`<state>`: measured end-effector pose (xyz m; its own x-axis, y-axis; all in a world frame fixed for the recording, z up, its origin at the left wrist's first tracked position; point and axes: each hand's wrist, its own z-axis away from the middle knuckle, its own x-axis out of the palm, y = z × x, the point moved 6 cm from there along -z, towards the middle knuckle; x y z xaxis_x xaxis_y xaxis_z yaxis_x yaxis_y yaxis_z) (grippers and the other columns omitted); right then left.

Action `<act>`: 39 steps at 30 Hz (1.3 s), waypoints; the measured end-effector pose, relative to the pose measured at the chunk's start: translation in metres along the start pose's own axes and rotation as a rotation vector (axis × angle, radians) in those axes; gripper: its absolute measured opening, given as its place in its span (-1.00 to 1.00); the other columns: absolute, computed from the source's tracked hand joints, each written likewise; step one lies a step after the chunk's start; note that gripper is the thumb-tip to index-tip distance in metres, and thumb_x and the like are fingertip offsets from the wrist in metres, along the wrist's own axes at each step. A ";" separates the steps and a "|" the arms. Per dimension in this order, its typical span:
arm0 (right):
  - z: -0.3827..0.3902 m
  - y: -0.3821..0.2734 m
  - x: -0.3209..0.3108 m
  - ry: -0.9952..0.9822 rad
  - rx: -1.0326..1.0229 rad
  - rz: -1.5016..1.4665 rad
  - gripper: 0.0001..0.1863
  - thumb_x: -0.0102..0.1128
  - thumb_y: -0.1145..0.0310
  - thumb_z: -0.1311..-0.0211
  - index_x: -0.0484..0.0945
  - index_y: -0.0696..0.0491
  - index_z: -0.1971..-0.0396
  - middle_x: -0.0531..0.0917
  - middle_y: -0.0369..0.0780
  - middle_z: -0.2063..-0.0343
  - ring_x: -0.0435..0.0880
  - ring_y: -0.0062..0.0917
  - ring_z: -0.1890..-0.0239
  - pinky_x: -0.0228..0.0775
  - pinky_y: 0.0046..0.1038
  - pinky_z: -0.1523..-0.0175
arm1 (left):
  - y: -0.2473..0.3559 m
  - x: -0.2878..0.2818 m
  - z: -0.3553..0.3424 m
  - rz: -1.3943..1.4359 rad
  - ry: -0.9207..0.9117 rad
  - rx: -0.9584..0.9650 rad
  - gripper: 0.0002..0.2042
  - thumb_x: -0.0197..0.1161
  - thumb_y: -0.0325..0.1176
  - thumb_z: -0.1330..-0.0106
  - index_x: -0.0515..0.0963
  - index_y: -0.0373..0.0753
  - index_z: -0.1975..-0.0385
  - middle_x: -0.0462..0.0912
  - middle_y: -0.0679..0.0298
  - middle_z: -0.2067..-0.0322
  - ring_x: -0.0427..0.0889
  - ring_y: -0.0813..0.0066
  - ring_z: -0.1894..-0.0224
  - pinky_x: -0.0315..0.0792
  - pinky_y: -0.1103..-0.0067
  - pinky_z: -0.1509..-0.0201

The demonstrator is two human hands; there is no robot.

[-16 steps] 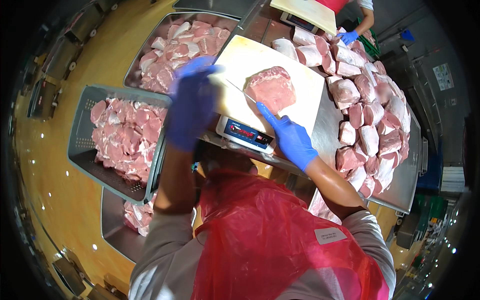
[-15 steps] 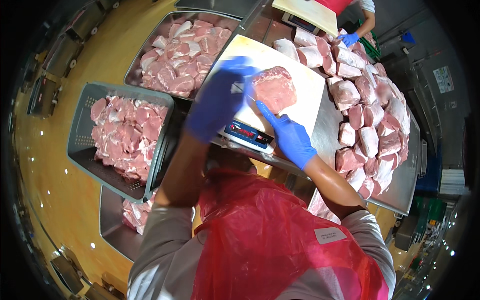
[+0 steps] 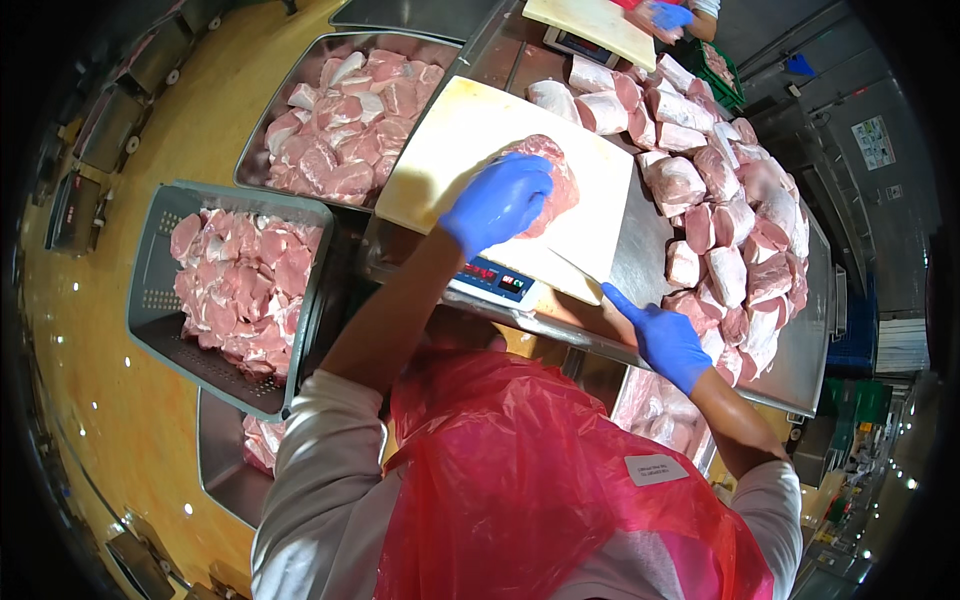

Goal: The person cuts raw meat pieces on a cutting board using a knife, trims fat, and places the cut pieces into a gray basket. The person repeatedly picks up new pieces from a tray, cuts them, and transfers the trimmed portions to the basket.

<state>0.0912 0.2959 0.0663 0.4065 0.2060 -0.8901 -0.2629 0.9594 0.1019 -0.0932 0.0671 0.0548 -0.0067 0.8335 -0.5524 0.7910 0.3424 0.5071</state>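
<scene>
A slab of pale pink raw meat (image 3: 567, 190) lies on a white cutting board (image 3: 455, 135), which rests on top of a digital scale (image 3: 495, 282). My left hand (image 3: 502, 200), in a blue glove, is curled over the meat's left side and hides part of it. My right hand (image 3: 668, 338), also gloved in blue, is closed on a knife (image 3: 577, 268) by the board's near right corner. Its index finger stretches toward the thin blade, which points left over the board; the handle is hidden in the palm.
Large meat chunks (image 3: 730, 225) are heaped on the steel table at right. Left of the board stand a metal tub (image 3: 270, 110) and a grey perforated crate (image 3: 150, 275), both holding meat pieces. At the far side, a co-worker's gloved hand (image 3: 672, 15) is beside another board (image 3: 590, 28).
My left hand, blurred over the board's left side before, now rests on the meat. My right hand with the knife has drawn away from the meat, right and nearer to me.
</scene>
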 end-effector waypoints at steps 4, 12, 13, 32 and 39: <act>0.015 0.015 0.020 0.259 0.044 -0.124 -0.12 0.09 0.53 -0.26 0.08 -0.46 -0.51 0.60 -0.03 0.46 0.65 -0.14 0.54 0.53 -0.13 0.39 | 0.021 -0.010 0.065 -0.065 0.139 -0.555 -0.76 0.33 -0.18 -0.30 0.56 -0.25 0.34 0.62 0.10 0.37 0.67 0.11 0.35 0.58 0.30 0.26; -0.066 -0.076 -0.032 0.428 -0.035 -0.412 -0.15 0.14 0.47 -0.24 0.11 -0.41 -0.51 0.64 -0.01 0.36 0.69 -0.08 0.39 0.57 -0.13 0.26 | 0.002 0.026 0.095 -0.084 0.235 -0.490 -0.86 0.31 -0.36 -0.21 0.47 -0.18 0.37 0.58 0.12 0.42 0.64 0.04 0.38 0.54 0.26 0.30; -0.075 -0.085 -0.044 0.392 -0.034 -0.404 -0.15 0.12 0.47 -0.24 0.11 -0.40 -0.51 0.65 -0.01 0.35 0.69 -0.08 0.36 0.57 -0.13 0.24 | 0.000 0.021 0.100 -0.068 0.257 -0.509 -0.85 0.33 -0.38 -0.19 0.47 -0.18 0.37 0.58 0.12 0.43 0.64 0.03 0.38 0.54 0.25 0.29; 0.003 -0.002 0.010 0.173 -0.044 -0.160 -0.09 0.07 0.58 -0.23 0.06 -0.47 -0.52 0.61 -0.02 0.48 0.67 -0.12 0.53 0.57 -0.18 0.38 | -0.007 -0.110 0.164 -0.062 0.515 -0.735 -0.86 0.40 -0.52 -0.07 0.61 -0.26 0.37 0.64 0.27 0.47 0.53 0.53 0.49 0.49 0.51 0.36; -0.023 -0.026 0.001 0.490 -0.031 -0.661 -0.36 0.05 0.49 -0.42 0.19 -0.08 -0.47 0.64 0.10 0.38 0.66 -0.05 0.45 0.43 -0.12 0.32 | -0.052 -0.317 0.254 -0.604 0.921 -0.718 -0.97 0.27 -0.53 -0.22 0.62 -0.31 0.38 0.69 0.22 0.43 0.64 0.48 0.34 0.53 0.53 0.18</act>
<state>0.0779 0.2665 0.0524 0.0595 -0.5141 -0.8557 -0.1303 0.8459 -0.5172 0.0232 -0.3254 0.0351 -0.8806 0.3596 -0.3086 0.0193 0.6779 0.7349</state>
